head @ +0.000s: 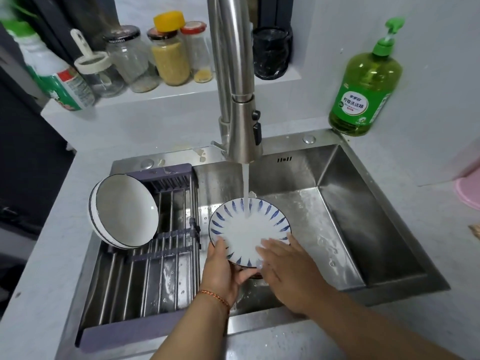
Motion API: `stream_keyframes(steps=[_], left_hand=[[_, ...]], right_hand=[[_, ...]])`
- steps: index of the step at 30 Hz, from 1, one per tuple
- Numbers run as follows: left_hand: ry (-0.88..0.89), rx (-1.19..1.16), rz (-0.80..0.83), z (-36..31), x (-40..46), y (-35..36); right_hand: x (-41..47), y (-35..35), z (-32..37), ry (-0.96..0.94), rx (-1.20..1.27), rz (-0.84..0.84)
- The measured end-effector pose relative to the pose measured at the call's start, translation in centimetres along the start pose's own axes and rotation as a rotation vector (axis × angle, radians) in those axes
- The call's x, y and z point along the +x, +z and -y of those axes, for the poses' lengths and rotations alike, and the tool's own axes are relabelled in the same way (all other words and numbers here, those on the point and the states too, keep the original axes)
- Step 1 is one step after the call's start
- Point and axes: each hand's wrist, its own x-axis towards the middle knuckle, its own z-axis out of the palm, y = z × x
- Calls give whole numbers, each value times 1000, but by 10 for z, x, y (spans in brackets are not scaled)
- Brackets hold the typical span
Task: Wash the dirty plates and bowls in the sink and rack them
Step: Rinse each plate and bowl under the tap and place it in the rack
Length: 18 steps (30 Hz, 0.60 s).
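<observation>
Hands first, nearest me: my left hand (220, 266) grips the near-left rim of the plate (246, 229), thumb on top, while my right hand (285, 266) lies with fingers straight on its wet face. I see the round, blue-streaked plate over the sink (363, 229), face up and tipped toward me, with no long axis. Water from the faucet (239, 100) strikes its far half. Left of it, a white bowl (124, 211) leans on edge in the rack (145, 268), mouth facing right. Beyond, on the counter (130, 131), stands a green soap bottle (363, 81).
</observation>
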Motion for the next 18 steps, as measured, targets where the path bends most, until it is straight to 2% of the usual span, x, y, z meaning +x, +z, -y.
stream_keyframes(steps=[2, 5, 7, 11, 16, 18], left_hand=[[28, 52, 1, -2, 2, 2], [29, 50, 12, -3, 2, 5], [40, 79, 47, -5, -3, 8], [89, 103, 156, -14, -14, 16], [140, 64, 188, -26, -16, 20], [145, 75, 165, -27, -12, 19]], right_hand=[[4, -11, 14, -97, -25, 32], [21, -19, 32, -134, 236, 271], [40, -25, 37, -135, 307, 351], [73, -27, 19, -134, 135, 259], [81, -34, -6, -10, -167, 181], [73, -37, -4, 19, -206, 166]])
